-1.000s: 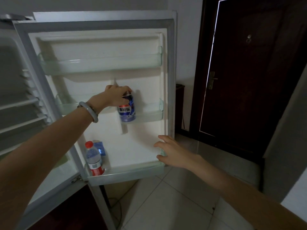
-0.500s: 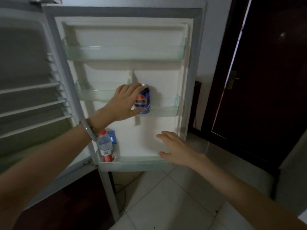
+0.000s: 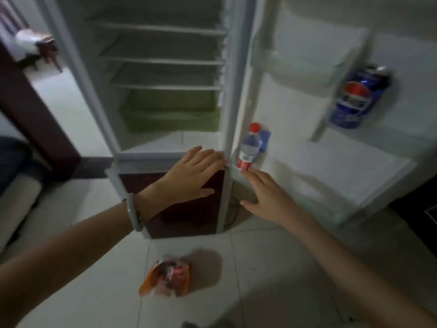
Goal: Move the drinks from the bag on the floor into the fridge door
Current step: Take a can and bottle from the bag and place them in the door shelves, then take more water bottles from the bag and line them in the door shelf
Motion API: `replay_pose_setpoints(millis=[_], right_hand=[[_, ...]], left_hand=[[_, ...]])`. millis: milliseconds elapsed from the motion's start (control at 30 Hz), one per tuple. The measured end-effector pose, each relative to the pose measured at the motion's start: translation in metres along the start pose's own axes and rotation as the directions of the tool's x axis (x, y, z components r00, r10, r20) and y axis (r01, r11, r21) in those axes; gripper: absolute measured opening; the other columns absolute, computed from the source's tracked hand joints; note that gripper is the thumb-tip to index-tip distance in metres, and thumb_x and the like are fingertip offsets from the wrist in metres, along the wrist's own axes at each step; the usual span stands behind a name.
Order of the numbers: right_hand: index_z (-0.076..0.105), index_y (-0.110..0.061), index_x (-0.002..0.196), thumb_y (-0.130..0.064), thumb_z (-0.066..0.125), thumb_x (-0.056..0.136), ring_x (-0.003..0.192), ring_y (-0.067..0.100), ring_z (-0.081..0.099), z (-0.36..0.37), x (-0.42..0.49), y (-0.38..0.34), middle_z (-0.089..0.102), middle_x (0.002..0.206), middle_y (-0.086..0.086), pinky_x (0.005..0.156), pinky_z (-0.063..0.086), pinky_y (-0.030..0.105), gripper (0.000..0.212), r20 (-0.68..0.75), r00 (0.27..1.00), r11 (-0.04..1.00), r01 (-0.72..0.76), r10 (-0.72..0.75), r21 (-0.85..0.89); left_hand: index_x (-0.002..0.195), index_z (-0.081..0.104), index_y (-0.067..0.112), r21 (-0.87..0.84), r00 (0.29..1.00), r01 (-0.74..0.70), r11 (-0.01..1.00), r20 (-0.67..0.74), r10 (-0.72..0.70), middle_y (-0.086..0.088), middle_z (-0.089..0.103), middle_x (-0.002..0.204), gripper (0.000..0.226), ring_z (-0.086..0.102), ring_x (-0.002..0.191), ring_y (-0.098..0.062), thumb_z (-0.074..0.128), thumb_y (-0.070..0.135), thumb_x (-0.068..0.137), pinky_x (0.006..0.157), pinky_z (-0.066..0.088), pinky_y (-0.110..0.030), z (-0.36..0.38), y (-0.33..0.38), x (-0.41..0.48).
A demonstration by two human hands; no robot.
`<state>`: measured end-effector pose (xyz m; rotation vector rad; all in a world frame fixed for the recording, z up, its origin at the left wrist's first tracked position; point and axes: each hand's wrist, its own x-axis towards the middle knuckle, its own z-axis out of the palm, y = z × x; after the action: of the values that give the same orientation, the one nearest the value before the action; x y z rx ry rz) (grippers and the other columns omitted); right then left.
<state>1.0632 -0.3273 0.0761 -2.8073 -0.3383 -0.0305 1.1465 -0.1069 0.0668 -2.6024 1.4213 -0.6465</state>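
An orange plastic bag [image 3: 166, 276] lies on the white floor tiles below my arms, with something red showing inside. A blue cola can [image 3: 357, 98] stands in the middle shelf of the open fridge door [image 3: 331, 166]. A small water bottle [image 3: 248, 147] with a red cap and red label stands in the door's bottom shelf, next to a blue carton [image 3: 265, 139]. My left hand [image 3: 191, 174] hovers empty with spread fingers in front of the fridge's lower edge. My right hand [image 3: 264, 195] is also empty and spread, just below the bottle.
The fridge body [image 3: 163, 74] stands open with bare wire shelves and a green drawer. A dark red lower door [image 3: 189, 200] is beneath it. A dark wooden post [image 3: 35, 110] and a pale cushion [image 3: 16, 207] are at the left.
My left hand let go of the cola can, which now stands in the door shelf, and dropped low. My view swung down and left, bringing the bag on the floor into sight.
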Motion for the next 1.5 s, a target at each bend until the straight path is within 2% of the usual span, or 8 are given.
replay_pose_setpoints(millis=[167, 367, 533, 800, 1033, 1233, 1400, 1500], right_hand=[[0.026, -0.014, 0.146, -0.031, 0.066, 0.083, 0.139, 0.026, 0.026, 0.072, 0.038, -0.035, 0.026, 0.152, 0.010, 0.112, 0.027, 0.037, 0.076, 0.143, 0.975, 0.985, 0.172, -0.169, -0.005], [0.024, -0.012, 0.147, -0.028, 0.063, 0.085, 0.141, 0.027, 0.021, 0.144, 0.074, -0.080, 0.023, 0.153, 0.012, 0.114, 0.025, 0.039, 0.075, 0.262, 0.905, 0.942, 0.331, -0.335, 0.061], [0.021, -0.015, 0.147, -0.031, 0.060, 0.087, 0.142, 0.024, 0.017, 0.204, 0.089, -0.094, 0.020, 0.154, 0.009, 0.113, 0.024, 0.037, 0.074, 0.359, 0.871, 0.942, 0.307, -0.335, 0.133], [0.032, -0.011, 0.143, -0.025, 0.062, 0.087, 0.137, 0.026, 0.029, 0.344, 0.102, -0.085, 0.032, 0.149, 0.011, 0.107, 0.032, 0.036, 0.065, 0.456, 0.822, 0.940, 0.285, -0.341, 0.189], [0.036, -0.014, 0.140, -0.023, 0.062, 0.086, 0.134, 0.024, 0.032, 0.496, 0.097, -0.056, 0.034, 0.147, 0.008, 0.104, 0.034, 0.032, 0.060, 0.507, 0.775, 0.926, 0.321, -0.378, 0.200], [0.049, -0.009, 0.130, -0.021, 0.060, 0.086, 0.127, 0.027, 0.044, 0.639, 0.093, -0.013, 0.047, 0.138, 0.011, 0.099, 0.045, 0.045, 0.047, 0.482, 0.756, 0.897, 0.379, -0.443, 0.230], [0.041, -0.014, 0.138, -0.039, 0.043, 0.092, 0.136, 0.024, 0.031, 0.747, 0.089, -0.004, 0.037, 0.146, 0.008, 0.111, 0.029, 0.042, 0.052, 0.528, 0.725, 0.896, 0.384, -0.443, 0.224], [0.038, -0.013, 0.138, -0.039, 0.043, 0.093, 0.134, 0.025, 0.033, 0.803, 0.094, 0.001, 0.036, 0.146, 0.009, 0.110, 0.032, 0.040, 0.052, 0.549, 0.714, 0.899, 0.383, -0.434, 0.213]], left_hand=[[0.138, 0.039, 0.008, -0.009, 0.948, 0.246, 0.969, 0.212, -0.239, -0.015, 0.048, 0.137, 0.092, 0.047, 0.124, -0.031, 0.073, 0.051, 0.065, 0.107, 0.031, -0.046, 0.030, 0.001, -0.095], [0.142, 0.031, 0.008, 0.040, 0.831, 0.451, 0.892, 0.345, -0.436, -0.015, 0.041, 0.143, 0.096, 0.041, 0.130, -0.031, 0.070, 0.054, 0.068, 0.109, 0.027, -0.046, 0.057, 0.006, -0.187], [0.144, 0.027, 0.009, 0.027, 0.688, 0.622, 0.783, 0.457, -0.563, -0.014, 0.038, 0.145, 0.086, 0.038, 0.131, -0.031, 0.049, 0.059, 0.078, 0.110, 0.024, -0.045, 0.101, 0.023, -0.245], [0.139, 0.031, 0.008, 0.005, 0.562, 0.721, 0.693, 0.582, -0.588, -0.017, 0.046, 0.138, 0.097, 0.048, 0.123, -0.034, 0.078, 0.046, 0.064, 0.103, 0.036, -0.048, 0.216, 0.054, -0.326], [0.141, 0.030, 0.007, 0.027, 0.504, 0.695, 0.719, 0.695, -0.513, -0.018, 0.044, 0.141, 0.099, 0.045, 0.126, -0.034, 0.079, 0.045, 0.064, 0.104, 0.035, -0.047, 0.359, 0.090, -0.394], [0.142, 0.029, 0.008, 0.041, 0.513, 0.646, 0.763, 0.716, -0.473, -0.018, 0.043, 0.141, 0.100, 0.044, 0.126, -0.034, 0.080, 0.043, 0.063, 0.105, 0.034, -0.047, 0.493, 0.114, -0.442], [0.142, 0.029, 0.008, 0.035, 0.522, 0.679, 0.733, 0.678, -0.517, -0.019, 0.041, 0.142, 0.101, 0.044, 0.126, -0.035, 0.080, 0.043, 0.062, 0.105, 0.033, -0.048, 0.574, 0.127, -0.481], [0.140, 0.033, 0.008, 0.025, 0.541, 0.689, 0.725, 0.648, -0.536, -0.019, 0.044, 0.140, 0.082, 0.045, 0.126, -0.035, 0.062, 0.052, 0.078, 0.104, 0.033, -0.048, 0.609, 0.136, -0.501]])
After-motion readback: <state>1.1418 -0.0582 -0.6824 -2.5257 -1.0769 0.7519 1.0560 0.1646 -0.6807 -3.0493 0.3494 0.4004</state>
